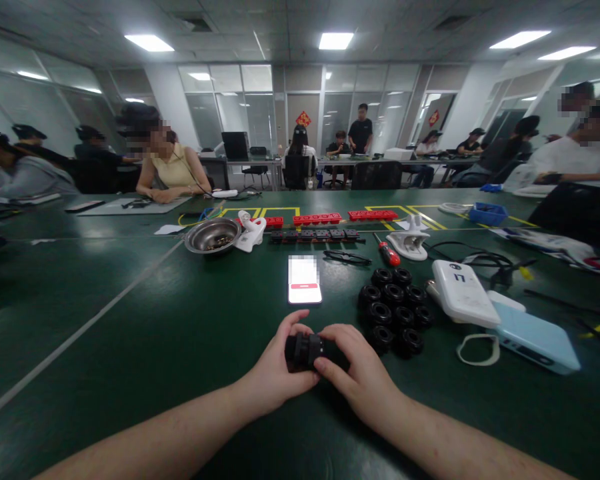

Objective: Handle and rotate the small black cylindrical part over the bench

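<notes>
The left hand [275,373] and right hand [357,375] grip one black wheel-like part [305,350] between them, low over the table [130,320]; just right, a heap of similar black parts [395,307] lies loose, seemingly still unworked; beyond it are a phone [304,280] and a screwdriver [389,252].

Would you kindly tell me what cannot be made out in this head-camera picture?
Head view, black part: the fingers of the left hand and right hand cover most of it, so its shape is unclear.
Head view, phone: screen blurred, unreadable.
Head view, metal bowl: contents too small to identify.
</notes>
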A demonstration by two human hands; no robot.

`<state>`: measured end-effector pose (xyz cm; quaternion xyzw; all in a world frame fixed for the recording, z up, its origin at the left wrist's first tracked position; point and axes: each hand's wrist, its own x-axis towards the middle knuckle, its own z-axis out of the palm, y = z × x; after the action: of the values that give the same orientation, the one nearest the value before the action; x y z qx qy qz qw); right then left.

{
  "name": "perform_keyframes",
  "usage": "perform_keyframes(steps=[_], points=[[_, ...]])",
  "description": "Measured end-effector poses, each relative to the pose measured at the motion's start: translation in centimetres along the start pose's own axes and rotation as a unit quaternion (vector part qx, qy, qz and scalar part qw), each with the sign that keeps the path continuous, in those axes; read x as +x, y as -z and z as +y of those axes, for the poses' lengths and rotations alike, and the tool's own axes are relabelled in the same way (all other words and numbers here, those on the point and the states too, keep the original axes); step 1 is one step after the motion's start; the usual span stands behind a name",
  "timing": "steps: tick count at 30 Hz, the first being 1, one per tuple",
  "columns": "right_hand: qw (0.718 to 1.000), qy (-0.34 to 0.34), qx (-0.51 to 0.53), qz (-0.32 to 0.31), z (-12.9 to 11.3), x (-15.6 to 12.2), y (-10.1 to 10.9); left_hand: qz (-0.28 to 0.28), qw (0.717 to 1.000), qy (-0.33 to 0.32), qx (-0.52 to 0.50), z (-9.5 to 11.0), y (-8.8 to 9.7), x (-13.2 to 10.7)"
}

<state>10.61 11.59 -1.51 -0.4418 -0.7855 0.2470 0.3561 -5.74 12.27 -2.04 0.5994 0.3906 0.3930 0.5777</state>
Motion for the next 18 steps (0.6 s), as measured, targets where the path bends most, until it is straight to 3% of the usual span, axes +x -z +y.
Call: perform_keyframes(steps=[5,8,14,18], points=[[0.998,0.052,0.009,0.022,-0.24,-0.29,0.1,-0.013,0.996,0.052,-0.077,0.44,0.26,-0.07],[0.998,0.063,0.009,0.013,-0.46,-0.46,0.13,-0.011,0.996,0.069,-0.062,0.67,0.27,-0.02],[0.999,0.014,0.005,0.032,-0.16,-0.5,-0.09,-0.001,0.995,0.072,-0.068,0.11,0.17,0.28],[1.0,-0.016,0.013,0.0,0.17,-0.07,-0.16,0.012,0.996,0.057,-0.072,-0.25,0.21,0.26]])
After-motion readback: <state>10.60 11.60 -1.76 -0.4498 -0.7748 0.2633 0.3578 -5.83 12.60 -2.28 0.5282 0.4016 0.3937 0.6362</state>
